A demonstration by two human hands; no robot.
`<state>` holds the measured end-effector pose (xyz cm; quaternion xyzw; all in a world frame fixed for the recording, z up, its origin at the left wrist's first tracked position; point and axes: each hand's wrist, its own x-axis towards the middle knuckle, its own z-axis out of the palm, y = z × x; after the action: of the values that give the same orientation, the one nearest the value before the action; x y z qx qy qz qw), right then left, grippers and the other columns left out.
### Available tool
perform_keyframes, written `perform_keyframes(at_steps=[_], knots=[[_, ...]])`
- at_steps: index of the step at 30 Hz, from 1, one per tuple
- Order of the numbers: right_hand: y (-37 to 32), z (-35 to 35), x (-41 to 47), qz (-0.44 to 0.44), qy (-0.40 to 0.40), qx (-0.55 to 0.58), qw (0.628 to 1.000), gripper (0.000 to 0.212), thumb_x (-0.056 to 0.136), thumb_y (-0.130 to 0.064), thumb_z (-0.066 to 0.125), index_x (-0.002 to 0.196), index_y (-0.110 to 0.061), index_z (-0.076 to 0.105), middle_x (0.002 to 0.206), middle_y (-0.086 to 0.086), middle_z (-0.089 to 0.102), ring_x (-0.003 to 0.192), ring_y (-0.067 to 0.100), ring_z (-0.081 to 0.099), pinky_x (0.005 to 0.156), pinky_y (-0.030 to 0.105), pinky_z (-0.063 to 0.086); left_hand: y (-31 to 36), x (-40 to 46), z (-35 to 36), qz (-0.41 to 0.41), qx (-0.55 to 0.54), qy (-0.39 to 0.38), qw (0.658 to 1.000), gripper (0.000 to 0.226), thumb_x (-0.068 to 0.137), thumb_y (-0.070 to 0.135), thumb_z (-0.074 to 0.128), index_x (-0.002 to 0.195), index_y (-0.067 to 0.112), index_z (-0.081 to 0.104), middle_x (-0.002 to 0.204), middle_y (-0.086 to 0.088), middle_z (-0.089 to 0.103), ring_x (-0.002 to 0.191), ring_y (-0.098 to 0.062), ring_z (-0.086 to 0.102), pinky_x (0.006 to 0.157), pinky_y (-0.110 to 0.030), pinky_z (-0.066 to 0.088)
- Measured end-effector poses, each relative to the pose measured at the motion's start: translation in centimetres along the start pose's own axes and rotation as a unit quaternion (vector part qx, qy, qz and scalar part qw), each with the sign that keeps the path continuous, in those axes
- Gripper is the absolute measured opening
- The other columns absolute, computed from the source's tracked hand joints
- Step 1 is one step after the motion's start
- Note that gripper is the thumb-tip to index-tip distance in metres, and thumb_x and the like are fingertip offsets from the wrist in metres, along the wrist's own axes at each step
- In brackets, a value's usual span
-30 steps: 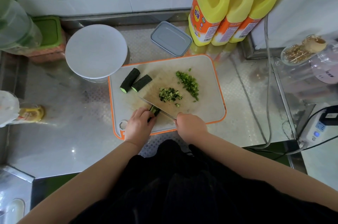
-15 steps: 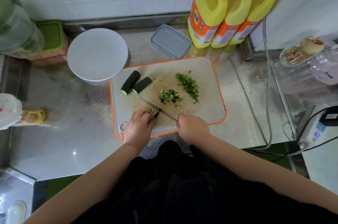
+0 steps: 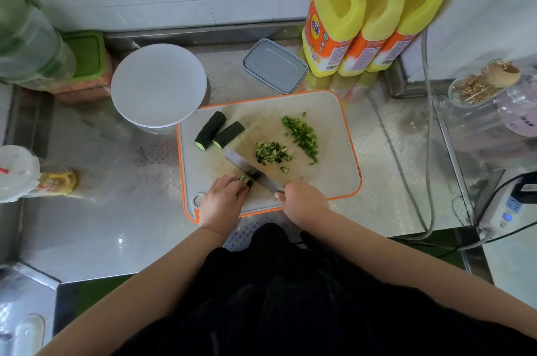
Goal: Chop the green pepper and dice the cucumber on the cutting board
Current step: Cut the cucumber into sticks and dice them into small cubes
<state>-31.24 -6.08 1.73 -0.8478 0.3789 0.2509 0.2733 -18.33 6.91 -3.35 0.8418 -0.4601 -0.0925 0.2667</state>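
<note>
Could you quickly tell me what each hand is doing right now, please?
Left hand: holding the cucumber strips.
Right hand: closed on the knife.

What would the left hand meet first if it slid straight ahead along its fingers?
The left hand points up and right, pinning a cucumber piece. Just past that stands the knife blade, probably the first new contact; exact clearance is unclear.

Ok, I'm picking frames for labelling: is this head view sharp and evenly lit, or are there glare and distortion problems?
Head view: the cutting board, knife and both cucumber pieces are sharp; the steel counter shows bright glare patches; the wide lens bends the yellow bottles outward; the green jar at the left edge is soft.
</note>
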Motion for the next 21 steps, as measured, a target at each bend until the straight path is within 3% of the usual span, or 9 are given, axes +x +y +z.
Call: perform_keyframes(at_steps=[3,6,12,17,21], knots=[[0.3,-0.3,0.0,0.013,-0.003,0.028,1.000,0.038,0.101,-0.038,0.036,0.101,-0.006,0.057,0.095,0.011,0.061,0.093,0.028,0.059,0.072,0.034,0.044,-0.1,-0.1,0.0,-0.014,-0.008,-0.011,1.000,0.003,0.080,0.008,0.076,0.081,0.009,0.073,0.086,-0.003,0.065,0.078,-0.023,0.063,0.056,-0.026,0.043],[0.4,-0.3,-0.6,-0.010,0.024,0.011,1.000,0.032,0.102,-0.036,0.035,0.093,-0.010,0.052,0.084,0.007,0.054,0.089,0.028,0.060,0.065,0.033,0.040,-0.3,-0.3,0.0,-0.017,-0.001,-0.020,1.000,0.002,0.082,0.010,0.074,0.082,0.010,0.073,0.087,-0.001,0.064,0.081,-0.024,0.061,0.056,-0.026,0.039],[-0.2,-0.2,-1.5,-0.060,0.052,-0.042,0.996,0.026,0.101,-0.027,0.037,0.100,-0.004,0.051,0.092,0.014,0.062,0.085,0.034,0.061,0.060,0.034,0.036,-0.2,-0.1,0.0,-0.019,0.002,-0.024,1.000,0.002,0.081,0.008,0.075,0.080,0.008,0.072,0.085,-0.003,0.063,0.077,-0.027,0.061,0.055,-0.028,0.042],[-0.5,0.4,-1.0,-0.033,0.018,-0.071,0.997,0.014,0.097,-0.011,0.041,0.105,-0.005,0.052,0.096,0.011,0.063,0.088,0.032,0.061,0.063,0.033,0.039,-0.3,-0.1,0.1,-0.023,-0.012,-0.026,0.999,0.012,0.083,0.016,0.066,0.082,0.009,0.075,0.084,-0.003,0.065,0.077,-0.027,0.062,0.056,-0.034,0.051],[-0.5,0.4,-0.4,-0.025,0.010,-0.040,0.999,0.022,0.101,-0.022,0.040,0.103,-0.005,0.053,0.085,0.008,0.057,0.087,0.030,0.062,0.063,0.034,0.041,-0.2,0.0,-0.1,-0.022,-0.014,-0.020,0.999,0.014,0.082,0.017,0.064,0.081,0.008,0.075,0.083,-0.004,0.065,0.075,-0.027,0.062,0.058,-0.032,0.051]])
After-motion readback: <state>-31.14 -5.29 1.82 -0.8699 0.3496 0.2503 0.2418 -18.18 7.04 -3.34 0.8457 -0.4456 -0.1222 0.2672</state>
